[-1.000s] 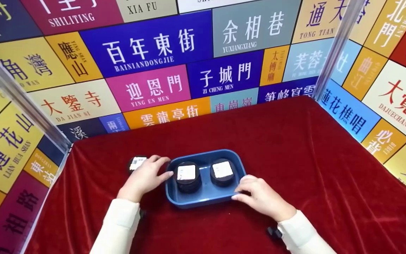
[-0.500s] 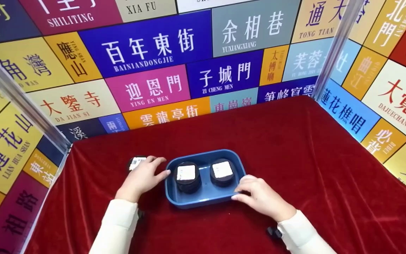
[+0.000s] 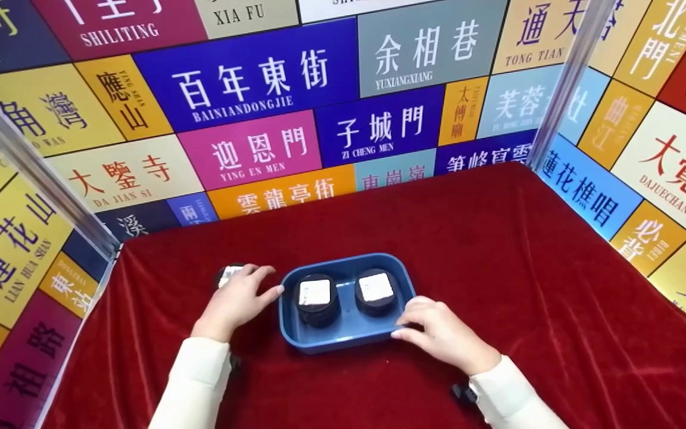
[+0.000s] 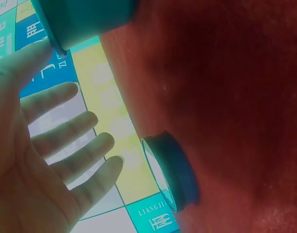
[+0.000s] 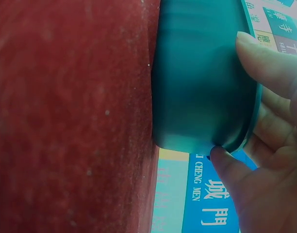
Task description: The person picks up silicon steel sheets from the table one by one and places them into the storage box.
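A blue plastic tub [image 3: 346, 342] stands on the red cloth. Inside it are two black round containers, the left one [image 3: 318, 313] taller than the right one [image 3: 377, 298], each with a white label on top. My right hand [image 3: 444, 333] grips the tub's right rim near the front corner. In the right wrist view the tub's wall [image 5: 202, 82] shows between thumb and fingers. My left hand [image 3: 240, 298] is spread, thumb tip right at the tub's left rim. Beyond it, partly hidden, is another black round container [image 3: 228, 275], also seen as a short black cylinder [image 4: 175, 170] in the left wrist view.
Dark red velvet cloth [image 3: 474, 232] covers the table and hangs in folds at the sides. Panels with colourful place-name signs [image 3: 248, 77] rise behind and at both sides. Metal corner posts [image 3: 575, 77] stand at the back corners.
My left hand has drawn back left from the tub's left rim, towards the lone black container, holding nothing. The right hand and the tub have stayed in place.
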Demonstrator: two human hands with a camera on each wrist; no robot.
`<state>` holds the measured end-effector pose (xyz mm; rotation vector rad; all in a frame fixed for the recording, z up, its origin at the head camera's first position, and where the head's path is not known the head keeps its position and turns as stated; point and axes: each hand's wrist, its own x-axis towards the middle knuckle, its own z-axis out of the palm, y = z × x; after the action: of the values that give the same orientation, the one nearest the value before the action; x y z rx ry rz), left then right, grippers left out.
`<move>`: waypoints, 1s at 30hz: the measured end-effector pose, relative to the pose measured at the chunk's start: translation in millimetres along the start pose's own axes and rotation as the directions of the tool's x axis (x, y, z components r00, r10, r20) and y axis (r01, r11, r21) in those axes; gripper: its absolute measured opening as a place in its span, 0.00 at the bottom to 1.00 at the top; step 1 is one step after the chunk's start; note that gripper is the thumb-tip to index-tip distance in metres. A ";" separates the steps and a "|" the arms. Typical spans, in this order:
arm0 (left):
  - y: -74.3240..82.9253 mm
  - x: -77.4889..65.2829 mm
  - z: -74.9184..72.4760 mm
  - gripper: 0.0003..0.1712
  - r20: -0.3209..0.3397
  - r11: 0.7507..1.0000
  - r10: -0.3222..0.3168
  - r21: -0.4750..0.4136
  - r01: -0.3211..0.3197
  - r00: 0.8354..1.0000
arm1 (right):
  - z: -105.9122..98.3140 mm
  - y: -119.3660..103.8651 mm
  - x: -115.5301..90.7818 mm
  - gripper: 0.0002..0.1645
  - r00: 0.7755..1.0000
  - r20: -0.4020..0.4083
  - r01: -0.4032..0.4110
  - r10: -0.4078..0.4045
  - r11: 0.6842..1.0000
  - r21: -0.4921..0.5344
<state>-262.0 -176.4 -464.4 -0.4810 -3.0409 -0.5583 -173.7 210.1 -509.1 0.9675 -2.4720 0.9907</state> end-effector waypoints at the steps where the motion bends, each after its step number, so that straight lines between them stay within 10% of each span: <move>1: -0.2 0.2 -0.5 0.31 -0.004 1.000 0.001 0.005 -0.001 1.000 | -0.1 0.1 0.0 0.03 1.000 0.001 -0.002 0.002 1.000 0.000; 30: -22.4 1.9 -3.9 0.29 -0.017 0.995 -0.040 0.087 0.041 0.999 | 0.4 -0.1 0.1 0.02 1.000 -0.008 0.020 -0.020 1.000 -0.003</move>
<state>-270.7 -197.2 -468.3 -0.4103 -3.0507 -0.4262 -173.8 209.8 -509.3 0.9832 -2.4514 0.9824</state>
